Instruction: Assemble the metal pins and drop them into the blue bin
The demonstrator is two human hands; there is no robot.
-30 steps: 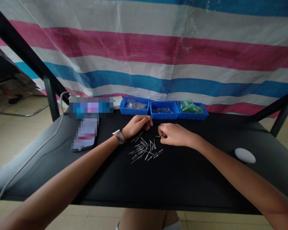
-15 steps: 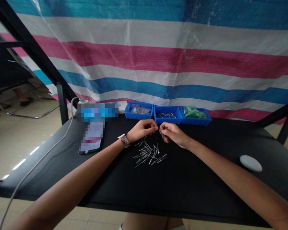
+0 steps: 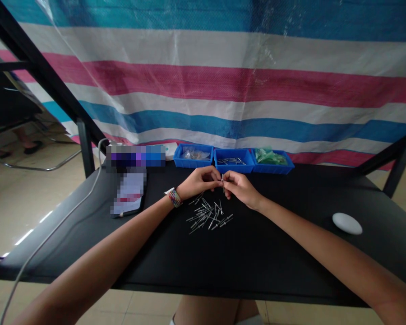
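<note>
Black tabletop (image 3: 257, 253): left hand (image 3: 199, 180) and right hand (image 3: 239, 187) meet fingertip to fingertip, both pinched shut on one thin silver metal pin (image 3: 222, 179), just beyond the loose heap of silver pins (image 3: 208, 215). Gripping near the tips, low over the tabletop, seems wisest.

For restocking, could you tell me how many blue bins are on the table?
3, side by side at the far edge: left bin, middle bin, right bin. None seems hidden.
</note>
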